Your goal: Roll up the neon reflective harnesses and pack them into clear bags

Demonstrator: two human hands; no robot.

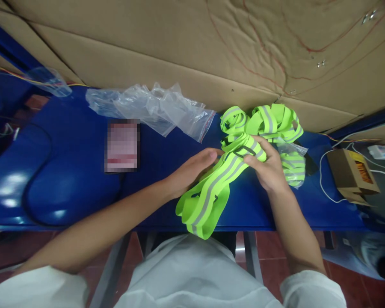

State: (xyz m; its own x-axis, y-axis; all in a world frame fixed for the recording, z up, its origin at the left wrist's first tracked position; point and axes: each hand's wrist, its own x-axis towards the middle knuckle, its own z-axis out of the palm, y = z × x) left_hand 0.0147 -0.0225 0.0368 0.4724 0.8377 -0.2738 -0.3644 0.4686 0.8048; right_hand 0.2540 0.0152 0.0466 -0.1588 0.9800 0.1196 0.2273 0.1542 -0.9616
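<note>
A neon-yellow reflective strap (208, 192) with a grey stripe is folded into loops between my hands, its lower end hanging towards the table's front edge. My right hand (269, 164) grips the upper folded end, thumb on top beside a black buckle (245, 150). On the other side, my left hand (199, 167) is curled against the strap, its fingertips partly hidden behind it. More coiled reflective straps (272, 122) lie just beyond my hands. Right of my right hand is a clear bag with a folded strap (293, 167) inside.
Several clear zip bags (160, 107) lie along the back of the blue table (160, 158). A blurred-out flat rectangular thing (122, 146) is at left. On the right stand an open cardboard box (353, 175) and white cables (321, 171). A cardboard-covered wall (147, 47) rises behind.
</note>
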